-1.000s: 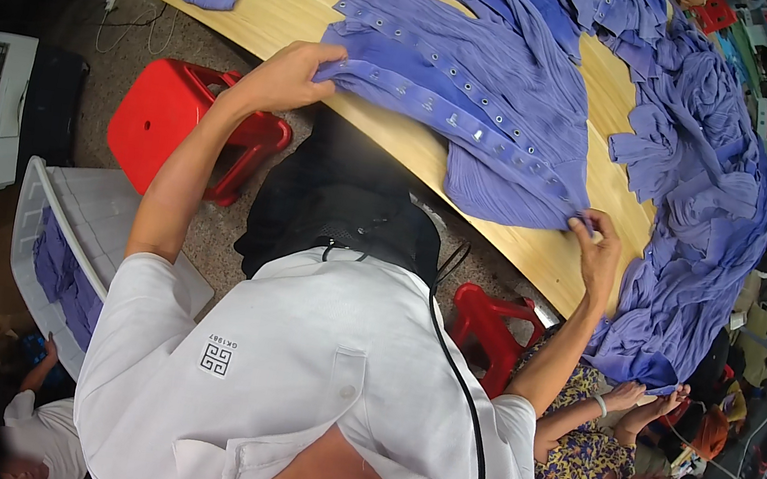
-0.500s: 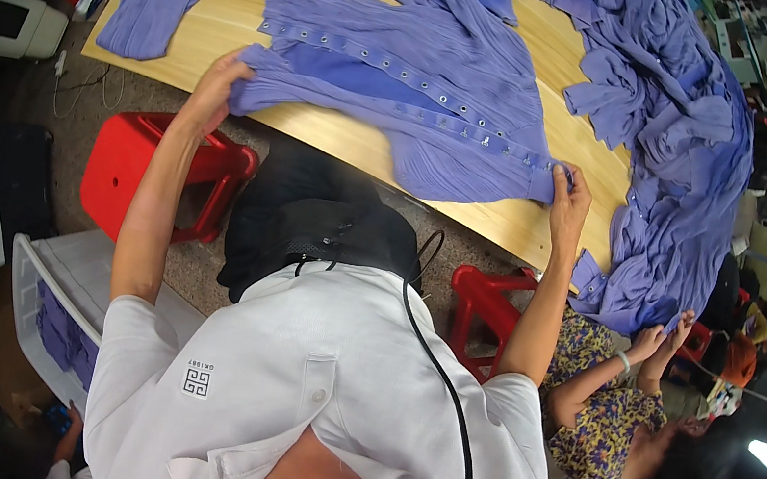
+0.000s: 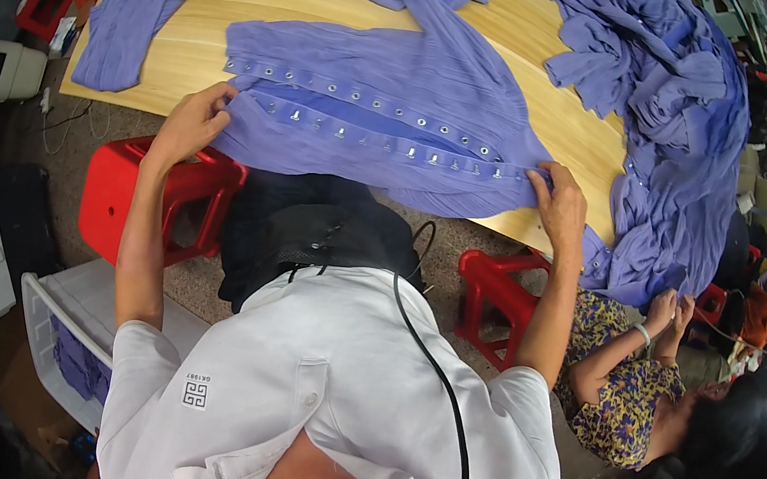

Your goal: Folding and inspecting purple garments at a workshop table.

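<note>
The left hand point(image 3: 190, 126) pinches the left end of the near button strip point(image 3: 375, 142) of a purple garment point(image 3: 391, 120); the right hand point(image 3: 559, 204) pinches the right end of this strip between thumb and finger. The garment lies open on the worktop point(image 3: 205, 5), and its lower part seems to reach the near edge. Just beyond, the far strip point(image 3: 379, 106) runs beside the near one, with a gap between. In my judgement, if the two hands pull unequally, the strips may become misaligned or the ribbed cloth may stretch. The cloth could also slip down from the edge if one pinch loosens. Farther out, a folded purple piece point(image 3: 133, 24) lies left, and a purple pile point(image 3: 681, 175) lies right.
</note>
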A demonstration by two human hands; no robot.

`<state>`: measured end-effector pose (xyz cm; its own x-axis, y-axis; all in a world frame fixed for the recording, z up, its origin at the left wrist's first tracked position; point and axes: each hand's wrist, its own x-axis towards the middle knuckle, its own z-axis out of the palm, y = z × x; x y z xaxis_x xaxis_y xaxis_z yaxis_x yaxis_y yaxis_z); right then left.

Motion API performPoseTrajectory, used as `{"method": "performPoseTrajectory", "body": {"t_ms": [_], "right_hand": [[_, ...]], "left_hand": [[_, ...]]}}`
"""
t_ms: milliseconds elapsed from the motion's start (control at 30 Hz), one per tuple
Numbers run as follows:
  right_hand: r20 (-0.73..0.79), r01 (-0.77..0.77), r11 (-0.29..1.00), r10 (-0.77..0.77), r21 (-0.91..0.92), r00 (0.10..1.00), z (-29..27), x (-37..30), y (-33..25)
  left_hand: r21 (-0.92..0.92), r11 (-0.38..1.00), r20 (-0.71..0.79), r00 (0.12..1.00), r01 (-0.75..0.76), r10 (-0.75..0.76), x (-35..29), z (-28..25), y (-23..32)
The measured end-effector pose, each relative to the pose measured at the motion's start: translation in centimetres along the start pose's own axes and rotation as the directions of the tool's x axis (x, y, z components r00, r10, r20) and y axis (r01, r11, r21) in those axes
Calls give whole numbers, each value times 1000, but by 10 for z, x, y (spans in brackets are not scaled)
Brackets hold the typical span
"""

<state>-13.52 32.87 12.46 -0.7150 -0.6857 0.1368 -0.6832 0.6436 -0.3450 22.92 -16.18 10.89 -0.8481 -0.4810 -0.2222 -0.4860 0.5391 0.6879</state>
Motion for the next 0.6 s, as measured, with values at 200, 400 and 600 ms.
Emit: {"method": "performPoseTrajectory", "body": {"t_ms": [200,400,600], "right_hand": [[-288,93,986,-129,-137,949,23,25,-21],[-245,57,982,-11,182,970,49,49,-19],[-312,108,992,-83,62,946,32,50,-21]], "left_hand": [[544,781,-419,707,-306,569,31,38,67],[430,816,-308,787,-386,535,60,65,53],[416,813,-355,750,-408,558,64,61,54]]}}
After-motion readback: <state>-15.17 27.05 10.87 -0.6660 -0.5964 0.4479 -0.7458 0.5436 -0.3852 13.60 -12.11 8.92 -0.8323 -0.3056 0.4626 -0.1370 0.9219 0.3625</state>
